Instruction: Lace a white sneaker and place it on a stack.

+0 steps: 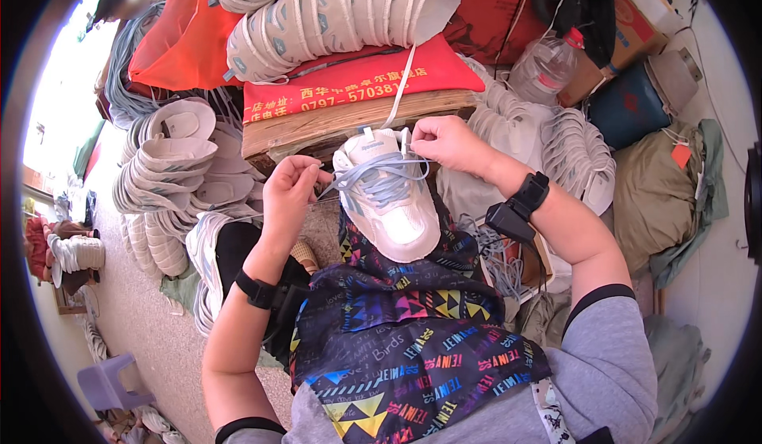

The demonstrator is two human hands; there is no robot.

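A white and light-grey shoe upper, toe toward me, rests in front of my lap. A blue-grey shoelace runs through its eyelets and lies loosely across the tongue. To the left of the collar, my left hand is closed in a pinch on one part of the lace. At the collar's right side, my right hand has thumb and forefinger pressed together where the lace runs; the fingertips partly hide what they grip. A narrow white strip rises behind the tongue.
Ahead stands a wooden block under a red bag, with a row of nested uppers on top. More uppers are piled at left and right. Loose laces lie in a box by my right side. A purple stool stands lower left.
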